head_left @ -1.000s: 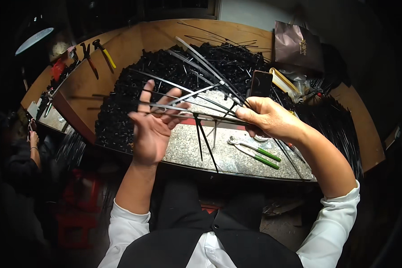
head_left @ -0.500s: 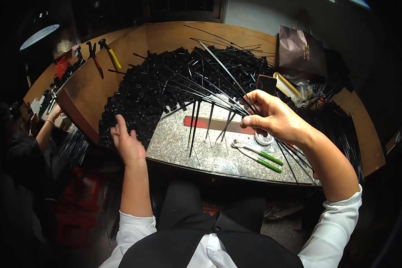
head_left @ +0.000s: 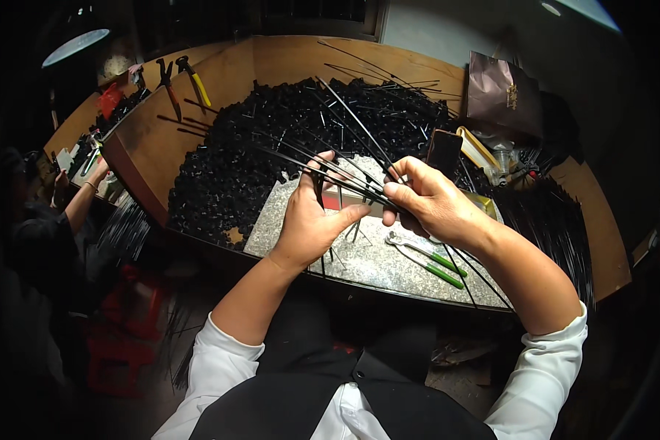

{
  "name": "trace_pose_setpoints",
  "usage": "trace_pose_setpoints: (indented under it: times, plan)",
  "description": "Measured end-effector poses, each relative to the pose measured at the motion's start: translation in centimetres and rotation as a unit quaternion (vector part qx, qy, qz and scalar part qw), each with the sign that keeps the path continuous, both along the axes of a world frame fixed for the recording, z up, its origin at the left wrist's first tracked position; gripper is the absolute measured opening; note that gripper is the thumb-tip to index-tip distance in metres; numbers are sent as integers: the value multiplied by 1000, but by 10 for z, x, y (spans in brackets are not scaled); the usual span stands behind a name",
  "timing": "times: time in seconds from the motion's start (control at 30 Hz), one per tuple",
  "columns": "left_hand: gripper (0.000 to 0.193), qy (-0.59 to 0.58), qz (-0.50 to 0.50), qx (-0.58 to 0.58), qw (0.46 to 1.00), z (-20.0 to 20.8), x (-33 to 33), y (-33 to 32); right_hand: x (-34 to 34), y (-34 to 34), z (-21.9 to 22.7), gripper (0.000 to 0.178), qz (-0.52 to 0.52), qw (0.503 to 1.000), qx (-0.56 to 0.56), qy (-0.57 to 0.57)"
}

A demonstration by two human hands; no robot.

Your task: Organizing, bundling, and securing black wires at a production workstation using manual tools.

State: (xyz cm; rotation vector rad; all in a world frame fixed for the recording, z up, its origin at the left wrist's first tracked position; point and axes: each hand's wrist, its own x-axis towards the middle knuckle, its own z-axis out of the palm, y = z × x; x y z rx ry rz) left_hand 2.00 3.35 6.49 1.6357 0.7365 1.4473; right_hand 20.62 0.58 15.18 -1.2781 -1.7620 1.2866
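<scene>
A loose fan of thin black rods (head_left: 293,163) is pinched between the thumb and fingers of my right hand (head_left: 440,204). My left hand (head_left: 304,224) is curled round the same rods further along, its thumb reaching toward my right fingertips. Several of the rods hang down past the left fingers; how firmly that hand grips is partly hidden. Below the hands lies a speckled stone work surface (head_left: 279,227). Green-handled pliers (head_left: 433,265) rest on it, next to my right wrist.
Small black tube-like pieces (head_left: 227,161) are heaped behind the surface, inside a wooden rim (head_left: 286,55). Two pincers (head_left: 191,77) hang over the left partition. A dark bag (head_left: 502,95), a phone (head_left: 444,150) and long rods (head_left: 554,220) are at the right. Another person's arm (head_left: 81,202) is at far left.
My left hand has moved right from beside the heap and closed round the rods. The right hand keeps its hold, and the rods have shifted slightly.
</scene>
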Motion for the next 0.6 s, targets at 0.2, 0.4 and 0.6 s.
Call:
trace_pose_setpoints:
  times: [0.2, 0.4, 0.6]
  plan:
    - [52, -39, -29, 6, 999, -7, 21, -1, -11, 3, -5, 14, 6, 1000, -6, 27]
    - [33, -71, 8, 16, 997, -3, 17, 5, -10, 1, -5, 22, 23, 999, 18, 27]
    - [30, -93, 106, 15, 990, 6, -8, 31, -8, -3, -5, 50, 62, 998, -16, 3]
